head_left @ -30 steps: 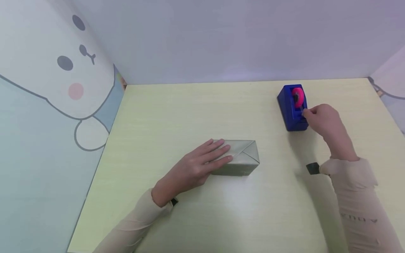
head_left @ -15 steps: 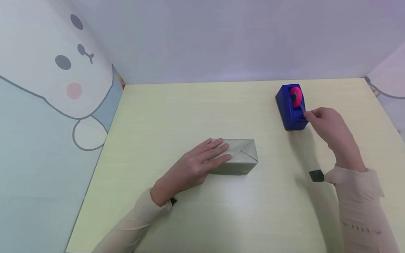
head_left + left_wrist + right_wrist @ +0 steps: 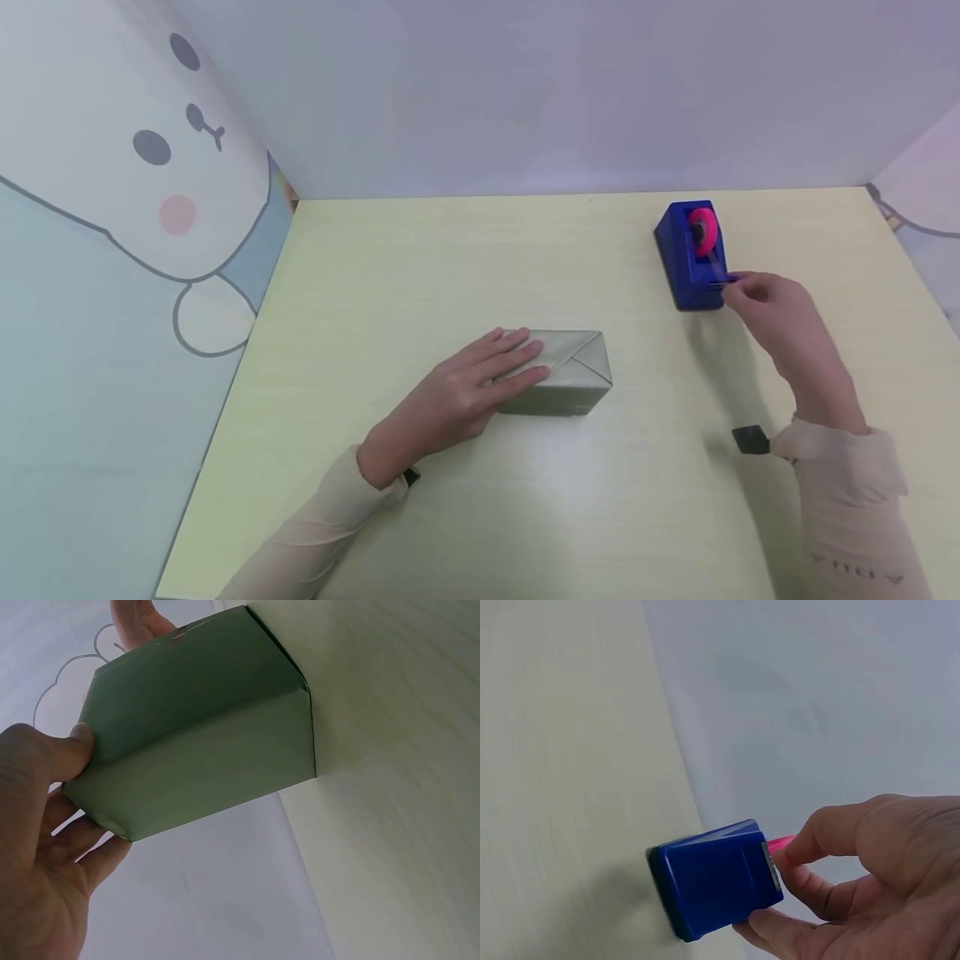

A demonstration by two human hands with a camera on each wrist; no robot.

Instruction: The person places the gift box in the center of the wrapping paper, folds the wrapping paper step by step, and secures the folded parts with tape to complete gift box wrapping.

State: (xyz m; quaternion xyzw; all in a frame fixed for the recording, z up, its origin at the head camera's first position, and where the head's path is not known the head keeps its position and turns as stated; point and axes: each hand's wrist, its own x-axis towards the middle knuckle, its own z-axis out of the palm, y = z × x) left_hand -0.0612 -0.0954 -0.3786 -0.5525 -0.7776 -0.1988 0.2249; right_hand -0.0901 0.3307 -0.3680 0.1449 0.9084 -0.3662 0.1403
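Observation:
A box wrapped in silver-grey paper (image 3: 555, 400), with a diagonal fold on top, rests on the pale table. My left hand (image 3: 457, 392) lies over its left part with fingers spread across the top. In the left wrist view the thumb (image 3: 79, 742) presses one side of the box and fingers touch another edge. A blue tape dispenser (image 3: 686, 271) holding a roll of tape with a pink core (image 3: 705, 231) stands at the back right. My right hand (image 3: 780, 321) pinches the clear tape's end between thumb and index finger by the cutting edge, other fingers touching the dispenser.
The pale table (image 3: 390, 267) runs back to a plain whitish wall (image 3: 525, 100). At the left stands a panel with a cartoon animal print (image 3: 180, 167). A black wrist-worn piece (image 3: 750, 439) juts from my right sleeve.
My right hand moves down and towards me, drawing the tape from the roll over the dispenser's front edge. My left hand and the box stay in place.

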